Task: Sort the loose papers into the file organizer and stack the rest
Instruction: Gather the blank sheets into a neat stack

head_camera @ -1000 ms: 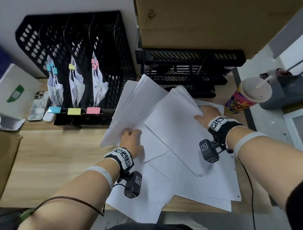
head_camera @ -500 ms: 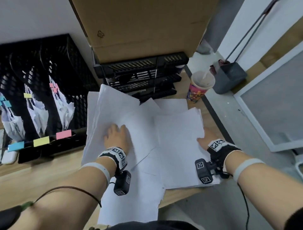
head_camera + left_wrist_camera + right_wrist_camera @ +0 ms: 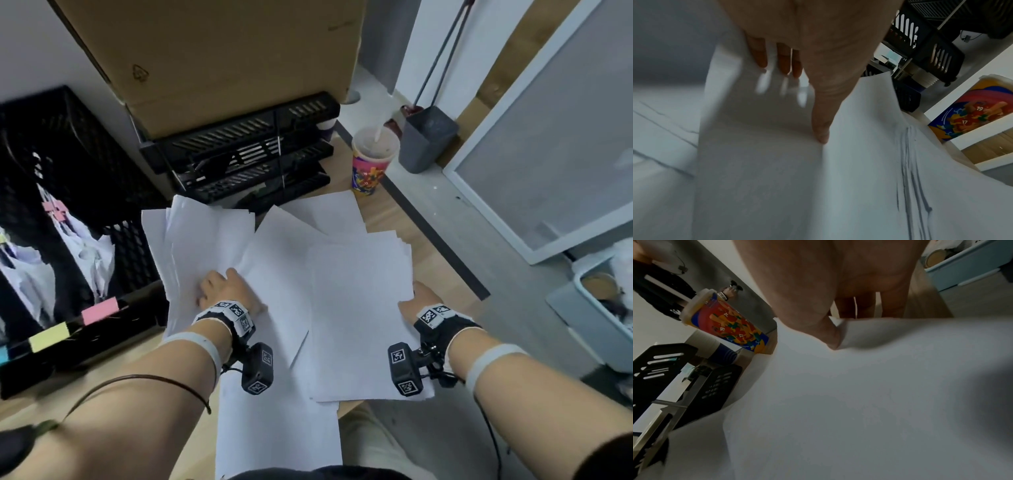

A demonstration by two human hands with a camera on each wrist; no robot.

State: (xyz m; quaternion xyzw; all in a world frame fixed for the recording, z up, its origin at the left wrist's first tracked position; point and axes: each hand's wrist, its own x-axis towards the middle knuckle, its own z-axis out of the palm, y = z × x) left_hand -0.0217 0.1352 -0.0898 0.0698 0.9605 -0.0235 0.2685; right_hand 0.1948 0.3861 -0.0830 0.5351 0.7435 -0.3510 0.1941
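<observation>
Change: a second ago we had the loose papers (image 3: 281, 274) fanned wide across the desk (image 3: 102, 387); both hands have since drawn inward, and the right-side sheets now lie nearly squared.
Left hand (image 3: 226, 291): flat on the left sheaf, fingers (image 3: 760, 55) straight and slightly apart, thumb pressing the paper.
Right hand (image 3: 416, 303): at the right edge of the right sheaf (image 3: 359, 318); thumb on top, fingers (image 3: 892, 305) beneath, pinching it.
File organizer (image 3: 68, 205): left of the papers, its slots already holding clipped bundles.
Meaning: we judge the stacking step underway; left sheets remain skewed.
</observation>
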